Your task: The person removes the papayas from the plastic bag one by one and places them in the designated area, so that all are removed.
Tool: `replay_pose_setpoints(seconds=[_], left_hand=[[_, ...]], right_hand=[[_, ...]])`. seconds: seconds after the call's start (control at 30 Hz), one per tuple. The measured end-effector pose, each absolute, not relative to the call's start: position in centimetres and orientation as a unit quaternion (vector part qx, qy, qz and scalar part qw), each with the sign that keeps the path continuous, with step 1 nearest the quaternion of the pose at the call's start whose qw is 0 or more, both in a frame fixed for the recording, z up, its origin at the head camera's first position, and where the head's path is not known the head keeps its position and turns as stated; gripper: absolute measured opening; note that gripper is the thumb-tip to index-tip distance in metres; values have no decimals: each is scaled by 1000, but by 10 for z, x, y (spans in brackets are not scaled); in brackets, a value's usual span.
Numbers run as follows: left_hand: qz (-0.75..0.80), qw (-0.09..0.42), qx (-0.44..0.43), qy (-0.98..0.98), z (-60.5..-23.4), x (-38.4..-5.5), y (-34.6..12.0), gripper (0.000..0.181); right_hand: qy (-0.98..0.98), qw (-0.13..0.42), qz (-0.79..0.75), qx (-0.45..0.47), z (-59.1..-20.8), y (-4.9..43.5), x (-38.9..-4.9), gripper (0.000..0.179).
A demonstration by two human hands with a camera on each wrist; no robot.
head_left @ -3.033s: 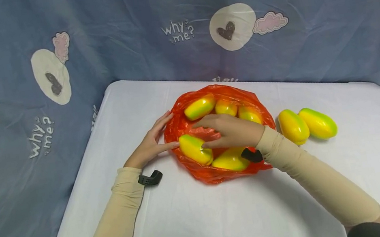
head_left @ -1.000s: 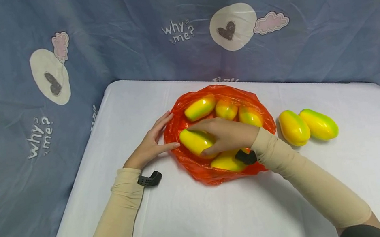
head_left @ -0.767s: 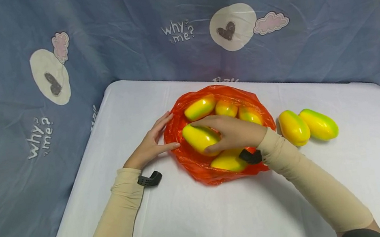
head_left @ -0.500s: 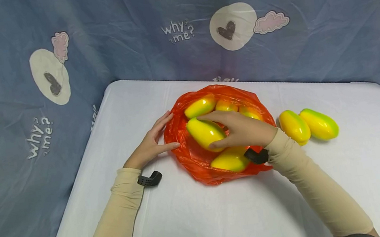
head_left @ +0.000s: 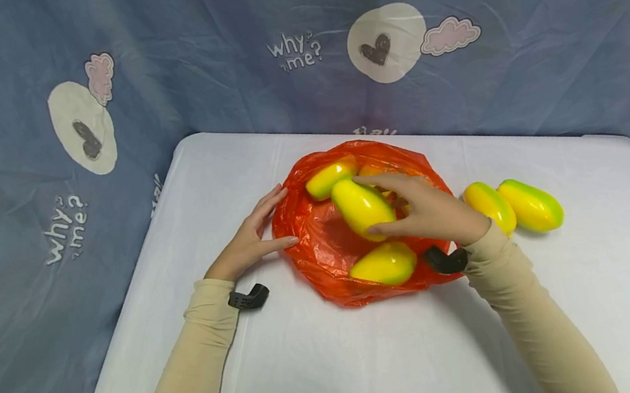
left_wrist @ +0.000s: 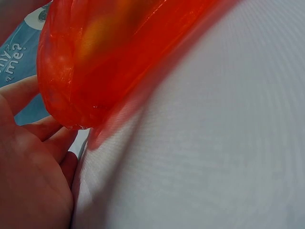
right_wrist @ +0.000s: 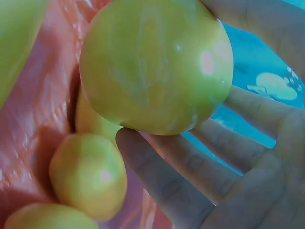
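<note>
A yellow-green mango [head_left: 361, 206] is held in my right hand [head_left: 436, 211] over the open red plastic bag [head_left: 327, 235]. In the right wrist view the thumb and fingers spread round that mango [right_wrist: 157, 67]. My left hand [head_left: 248, 239] rests against the bag's left side, thumb and fingers extended. The left wrist view has its fingers touching the red plastic [left_wrist: 95, 90]. Inside the bag lie a mango [head_left: 385, 265] near the front and another mango [head_left: 328, 181] at the back left. Other mangoes [right_wrist: 88, 176] in it are partly hidden behind my right hand.
Two mangoes [head_left: 530, 205] lie side by side on the white table [head_left: 341, 369], right of the bag. A blue printed cloth [head_left: 234, 66] hangs behind the table. A black wrist device [head_left: 249, 296] is on each forearm.
My right hand has taken hold of the mango at the bag's left, lifted it and moved it right, baring the red plastic there. My left hand has stayed in place.
</note>
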State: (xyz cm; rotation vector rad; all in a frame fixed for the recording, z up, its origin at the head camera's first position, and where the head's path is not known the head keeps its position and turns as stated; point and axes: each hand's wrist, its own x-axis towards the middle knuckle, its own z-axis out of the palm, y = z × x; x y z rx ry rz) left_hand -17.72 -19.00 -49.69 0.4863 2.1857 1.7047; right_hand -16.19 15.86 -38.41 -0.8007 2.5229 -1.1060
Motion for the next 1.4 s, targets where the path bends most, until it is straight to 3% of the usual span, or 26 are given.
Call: replay_pose_setpoints(seconds=[0.6, 1.4], left_hand=[[598, 168, 157, 768, -496, -176, -189, 89], [601, 169, 154, 766, -496, -176, -188, 91]], right_hand=[[881, 65, -435, -174, -380, 212, -146, 71], [895, -15, -442, -56, -384, 277, -125, 77]])
